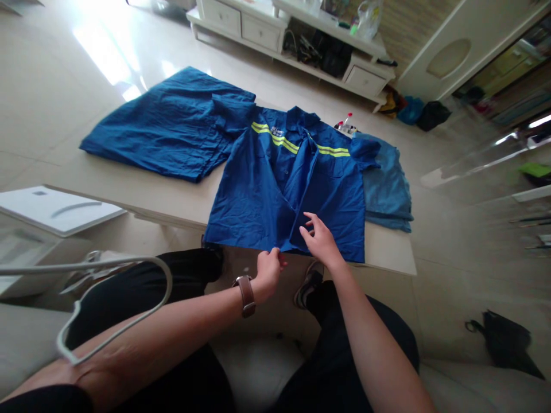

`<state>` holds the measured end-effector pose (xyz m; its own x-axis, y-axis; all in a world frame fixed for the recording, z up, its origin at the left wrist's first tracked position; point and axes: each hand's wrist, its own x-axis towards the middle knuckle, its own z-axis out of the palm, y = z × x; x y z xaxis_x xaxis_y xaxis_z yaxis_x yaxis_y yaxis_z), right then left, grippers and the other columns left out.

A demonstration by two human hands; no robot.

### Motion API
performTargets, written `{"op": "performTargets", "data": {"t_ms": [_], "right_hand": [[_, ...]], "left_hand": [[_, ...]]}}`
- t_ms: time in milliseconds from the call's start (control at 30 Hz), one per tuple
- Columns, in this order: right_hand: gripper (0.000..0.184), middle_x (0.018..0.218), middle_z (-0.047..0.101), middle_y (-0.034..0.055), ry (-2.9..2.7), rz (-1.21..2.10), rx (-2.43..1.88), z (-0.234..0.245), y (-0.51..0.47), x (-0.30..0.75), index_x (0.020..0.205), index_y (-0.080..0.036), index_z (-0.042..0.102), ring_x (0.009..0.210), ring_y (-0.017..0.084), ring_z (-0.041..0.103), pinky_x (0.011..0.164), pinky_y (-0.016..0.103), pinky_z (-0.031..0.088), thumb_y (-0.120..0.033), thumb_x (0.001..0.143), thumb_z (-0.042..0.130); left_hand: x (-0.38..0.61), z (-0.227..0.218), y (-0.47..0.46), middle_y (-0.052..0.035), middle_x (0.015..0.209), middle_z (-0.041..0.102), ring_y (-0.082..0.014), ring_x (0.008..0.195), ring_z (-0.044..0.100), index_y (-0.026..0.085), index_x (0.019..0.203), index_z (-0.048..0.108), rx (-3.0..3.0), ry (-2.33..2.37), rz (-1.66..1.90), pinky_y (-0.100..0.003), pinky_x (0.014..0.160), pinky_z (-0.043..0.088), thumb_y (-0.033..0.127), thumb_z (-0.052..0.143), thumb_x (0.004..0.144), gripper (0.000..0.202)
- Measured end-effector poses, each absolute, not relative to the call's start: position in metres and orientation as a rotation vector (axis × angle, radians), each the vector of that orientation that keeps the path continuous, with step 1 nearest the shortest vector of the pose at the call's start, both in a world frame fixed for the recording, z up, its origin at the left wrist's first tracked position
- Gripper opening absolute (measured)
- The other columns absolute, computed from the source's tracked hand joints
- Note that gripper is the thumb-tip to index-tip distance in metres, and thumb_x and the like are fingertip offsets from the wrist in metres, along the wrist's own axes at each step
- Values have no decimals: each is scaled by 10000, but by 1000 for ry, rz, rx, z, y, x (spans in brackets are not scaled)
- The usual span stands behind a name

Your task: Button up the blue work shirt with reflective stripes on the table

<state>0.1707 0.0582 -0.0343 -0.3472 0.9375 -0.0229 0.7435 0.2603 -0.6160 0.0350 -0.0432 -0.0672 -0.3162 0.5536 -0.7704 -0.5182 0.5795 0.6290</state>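
Just past the left hand (268, 272) and right hand (319, 241), a striped blue shirt (247, 201) lies on the bench (390, 248). The left hand pinches its bottom edge. The right hand is spread a little, near the shirt's front. Left of both hands is more blue cloth (159, 126); right of them, paler cloth (387, 183).

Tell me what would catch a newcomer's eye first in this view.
Most likely the blue shirt with yellow stripes across its chest, spread over the middle of the table. At its lower edge, the left hand pinches the hem while the right hand is at the front opening, fingers spread. Next come the folded blue garment to the shirt's left and the paler blue cloth partly under its right side.
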Motion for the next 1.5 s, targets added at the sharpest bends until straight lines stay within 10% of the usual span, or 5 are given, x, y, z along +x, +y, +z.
{"op": "performTargets", "data": {"t_ms": [533,700,867,1133,1500], "right_hand": [[362,1184,637,109,-2480,552,-1611,-45,56,155,1290,-285,669,985,269,662,825,378,537,-373,939,663],[411,1215,625,104,-2602,443,-1690,-42,55,150,1378,-317,614,1024,268,647,785,351,516,-402,976,611],[402,1277,614,121,-2646,467,-1795,-38,60,147,1366,-280,599,1096,283,635,844,362,507,-423,991,576],[117,952,710,35,-2177,723,-1694,-52,73,173,975,-236,629,844,202,651,793,320,486,-283,869,611],[252,810,669,-4,-1886,964,-1605,-42,78,176,984,-226,672,657,152,602,647,277,485,-231,735,635]], "left_hand": [[7,-16,-41,-44,465,562,-197,478,562,226,463,608,1250,1272,581,-298,597,463,289,727,766,332],[-22,-14,-1,-109,1082,744,-238,932,721,207,1001,755,1839,1608,767,-301,850,538,195,620,883,180],[-22,-25,18,-154,1625,465,-244,1147,719,149,1329,605,2076,1620,402,-338,942,573,175,496,975,371],[-19,-21,46,-108,1168,696,-268,930,762,200,1242,666,2009,1796,263,-342,737,562,187,392,1030,347],[-13,-23,61,-136,1303,599,-230,854,740,253,1220,739,2101,1700,93,-324,694,514,175,398,1017,405]]}}
